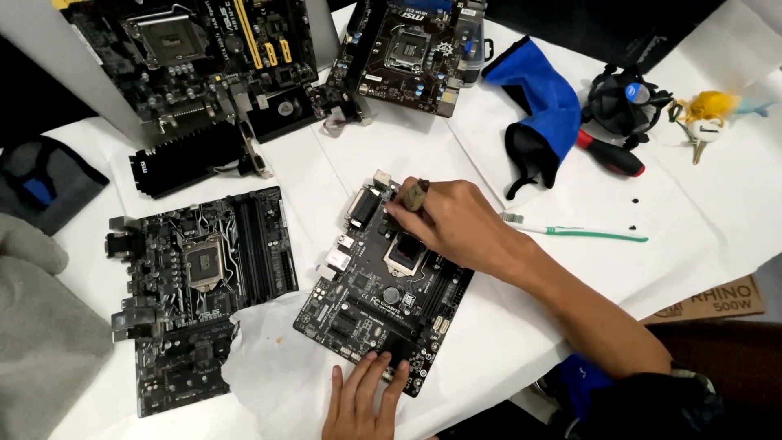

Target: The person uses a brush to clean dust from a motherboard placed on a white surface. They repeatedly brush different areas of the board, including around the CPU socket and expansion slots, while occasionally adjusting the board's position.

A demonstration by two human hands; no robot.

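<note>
Pinning the black rectangular circuit board point(383, 297) flat by its near edge, the left hand point(358, 403) lies with fingers spread and holding nothing, while the right hand point(448, 224) has its fingers closed on a small brownish tool point(415, 194) at the board's far corner. Light, short strokes there seem wise. The board sits mid-tabletop point(692, 220) on white paper, metal socket central, grey connectors along its left edge.

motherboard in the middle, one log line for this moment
right hand: small brush on motherboard | left hand: presses near edge | toothbrush: on table
</note>
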